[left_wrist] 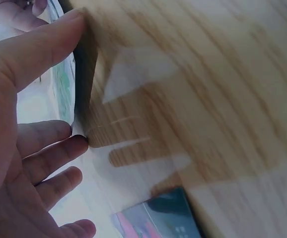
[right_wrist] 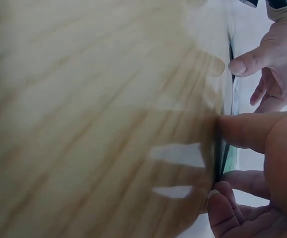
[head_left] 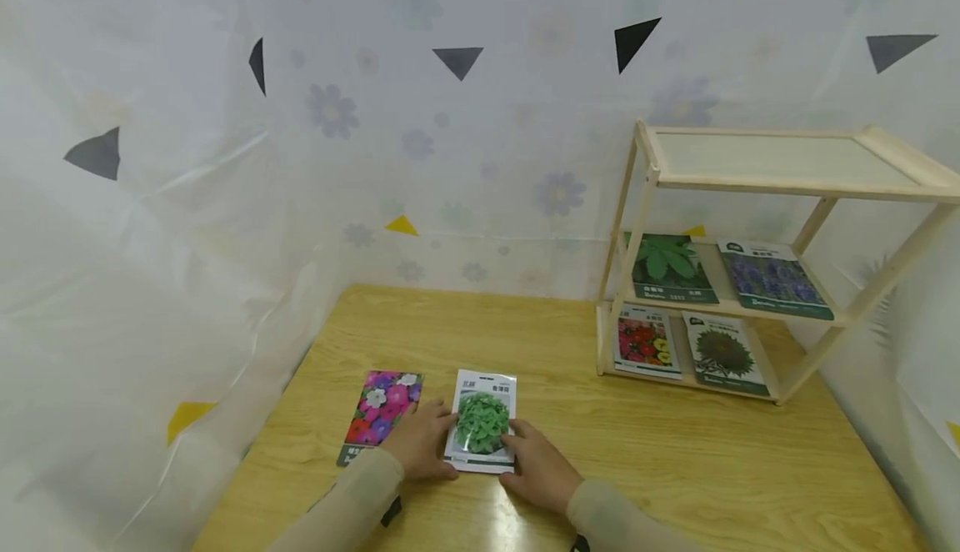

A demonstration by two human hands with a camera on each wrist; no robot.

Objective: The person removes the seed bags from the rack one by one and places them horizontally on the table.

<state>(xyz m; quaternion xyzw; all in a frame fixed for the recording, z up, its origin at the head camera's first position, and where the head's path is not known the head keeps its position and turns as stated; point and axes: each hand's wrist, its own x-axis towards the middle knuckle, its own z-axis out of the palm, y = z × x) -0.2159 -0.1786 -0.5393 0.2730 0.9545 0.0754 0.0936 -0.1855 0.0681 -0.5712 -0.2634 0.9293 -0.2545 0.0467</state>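
Note:
In the head view, a white seed packet (head_left: 482,423) with green leaves pictured on it lies on the wooden table between the two hands. My left hand (head_left: 422,439) touches its left edge, thumb near the lower left corner. In the left wrist view, that hand's fingers are spread and loosely bent along the packet's edge. On the other side, my right hand (head_left: 542,467) has its fingertips against the right edge, thumb by the lower right corner. A second seed packet (head_left: 390,398), with pink, red and purple flowers, lies left of it, partly covered by my left hand.
At the right of the table (head_left: 555,335) stands a small wooden shelf (head_left: 750,308). Its middle tier bears a green-leaf packet (head_left: 667,267) and a purple-flower packet (head_left: 776,281). On the bottom tier lie a red-and-yellow-flower packet (head_left: 647,342) and a sunflower-like packet (head_left: 723,353).

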